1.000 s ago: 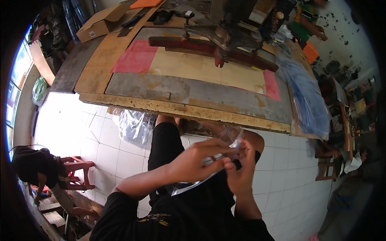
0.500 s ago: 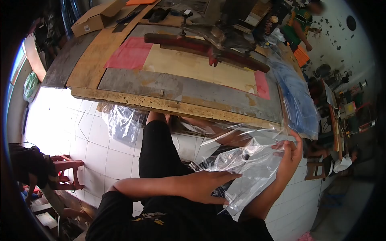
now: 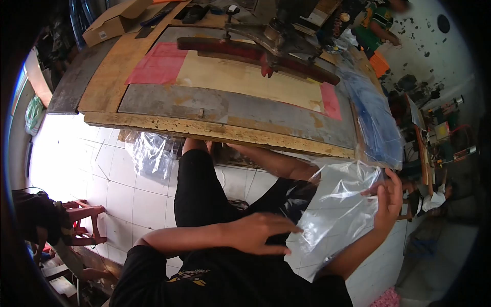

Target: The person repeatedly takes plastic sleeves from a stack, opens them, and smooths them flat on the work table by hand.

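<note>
A clear, crinkled plastic sheet (image 3: 340, 204) hangs below the table's front right corner, over my right leg. My right hand (image 3: 389, 202) is at its right edge, fingers curled, with the film running between thumb and fingers. Beside the sheet's lower left side is my left hand (image 3: 263, 233). Its fingers are stretched and apart, the tips close to the film; whether they touch it I cannot tell.
The worktable (image 3: 169, 125) carries a cream sheet with pink ends (image 3: 225, 74) under a dark red-edged press bar (image 3: 255, 59). Blue-tinted plastic sheets (image 3: 376, 123) lie along its right side. A plastic bag (image 3: 153, 156) hangs below. A red stool (image 3: 87, 222) and other people are nearby.
My right hand has moved right, drawing the plastic sheet away from my left hand and spreading it flatter. My left hand has shifted slightly left and off the film. The view has tilted a little.
</note>
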